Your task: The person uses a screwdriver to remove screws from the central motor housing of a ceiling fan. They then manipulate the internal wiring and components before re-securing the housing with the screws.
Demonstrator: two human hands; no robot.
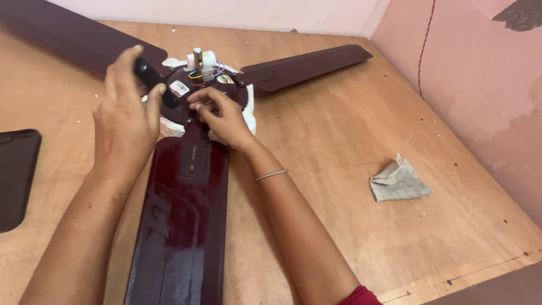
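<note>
A dark maroon ceiling fan (197, 96) lies flat on a wooden table (339, 169), its motor hub facing up, so the blade mounts can be reached from above. The left hand (127, 121) is clamped on a black screwdriver handle (155, 82), held steeply with the shaft running down toward the joint where the near blade (183, 226) meets the hub; that grip looks suited to pressing and turning. The right hand (223, 116) rests just beside it, fingertips pinched together at the blade's root, seemingly steadying a small screw or the tool tip, though what it pinches is too small to tell. The two hands work close together over the hub's near edge.

The near blade runs back from the hands toward the person, between both forearms. A second blade (307, 65) reaches beyond and to the right of the right hand. A crumpled grey cloth (400, 182) lies well apart, to the right of the right forearm.
</note>
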